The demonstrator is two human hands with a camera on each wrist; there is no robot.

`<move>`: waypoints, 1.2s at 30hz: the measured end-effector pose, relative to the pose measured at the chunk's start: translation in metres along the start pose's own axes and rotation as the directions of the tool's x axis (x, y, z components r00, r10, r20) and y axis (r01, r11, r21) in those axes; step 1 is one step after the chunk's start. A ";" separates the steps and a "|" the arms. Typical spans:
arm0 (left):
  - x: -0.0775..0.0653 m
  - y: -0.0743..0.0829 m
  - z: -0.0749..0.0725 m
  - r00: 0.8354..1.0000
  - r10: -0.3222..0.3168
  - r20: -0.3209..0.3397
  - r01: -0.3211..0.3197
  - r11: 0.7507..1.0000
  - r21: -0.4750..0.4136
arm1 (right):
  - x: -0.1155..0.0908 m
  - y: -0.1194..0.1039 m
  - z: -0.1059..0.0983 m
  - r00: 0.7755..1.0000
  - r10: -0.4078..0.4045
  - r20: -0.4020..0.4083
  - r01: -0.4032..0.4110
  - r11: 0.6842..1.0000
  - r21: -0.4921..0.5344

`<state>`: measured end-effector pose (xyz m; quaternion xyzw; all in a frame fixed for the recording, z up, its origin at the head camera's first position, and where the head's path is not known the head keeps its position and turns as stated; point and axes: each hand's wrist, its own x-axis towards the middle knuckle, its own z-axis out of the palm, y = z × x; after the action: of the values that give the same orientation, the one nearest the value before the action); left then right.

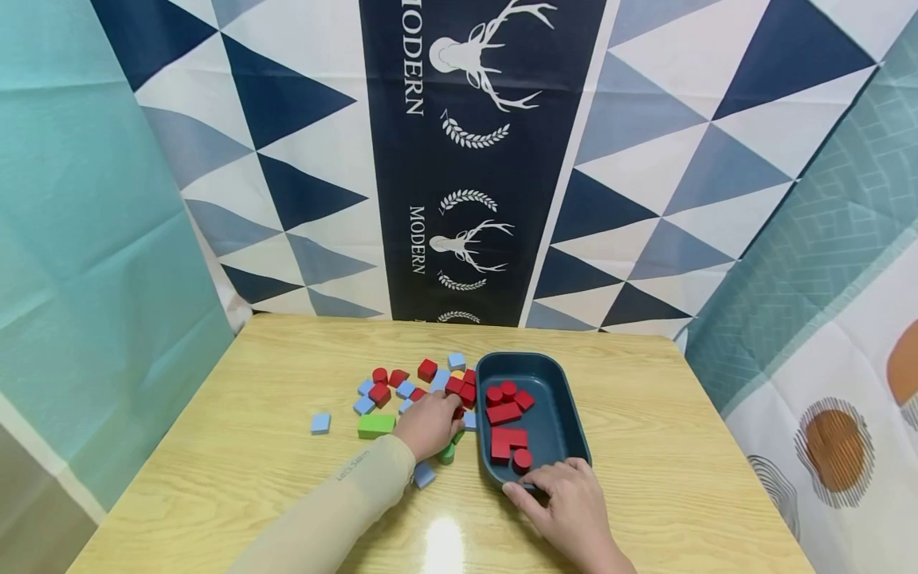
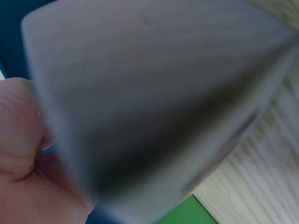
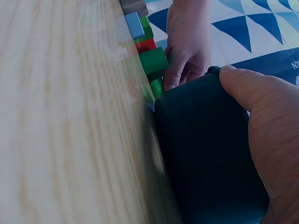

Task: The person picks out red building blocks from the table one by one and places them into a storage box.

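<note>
My left hand [image 1: 430,425] reaches down among loose blocks left of a dark blue tray [image 1: 566,406]. Its curled fingertips pinch a red block [image 1: 458,413], mostly hidden beneath them. Sleeve cloth [image 2: 154,84] blurs across most of the left wrist view. My right hand [image 1: 570,502] grips the tray's near rim; the right wrist view has its thumb [image 3: 243,88] over the edge. Inside the tray, toward its left side, lie several red blocks, among them a rectangular block [image 1: 504,413] and a cylinder [image 1: 522,460].
Small red and light blue blocks lie scattered left of the tray, with a long green block [image 1: 376,426] in front. Farther left sits a single blue block [image 1: 320,423]. Green pieces [image 1: 447,454] lie beside my left hand. A patterned cloth [image 1: 301,159] hangs behind the wooden table [image 1: 660,446].
</note>
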<state>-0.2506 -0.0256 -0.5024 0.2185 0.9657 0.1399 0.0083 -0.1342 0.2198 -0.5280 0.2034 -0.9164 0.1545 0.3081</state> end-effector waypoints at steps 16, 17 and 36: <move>0.007 0.001 0.006 0.998 -0.063 0.011 0.064 0.996 -0.064 | 0.002 -0.002 -0.001 1.000 0.017 0.012 -0.017 1.000 0.004; 0.008 0.001 0.006 0.998 -0.067 0.015 0.067 0.996 -0.064 | 0.002 -0.003 -0.001 1.000 0.021 0.015 -0.021 1.000 0.003; 0.006 -0.004 -0.004 0.984 -0.144 -0.102 0.120 0.970 -0.213 | 0.000 -0.001 0.000 0.999 0.034 0.031 -0.034 0.999 -0.001</move>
<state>-0.2579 -0.0281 -0.4996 0.1432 0.9573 0.2508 -0.0163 -0.1336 0.2185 -0.5275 0.1899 -0.9244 0.1563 0.2914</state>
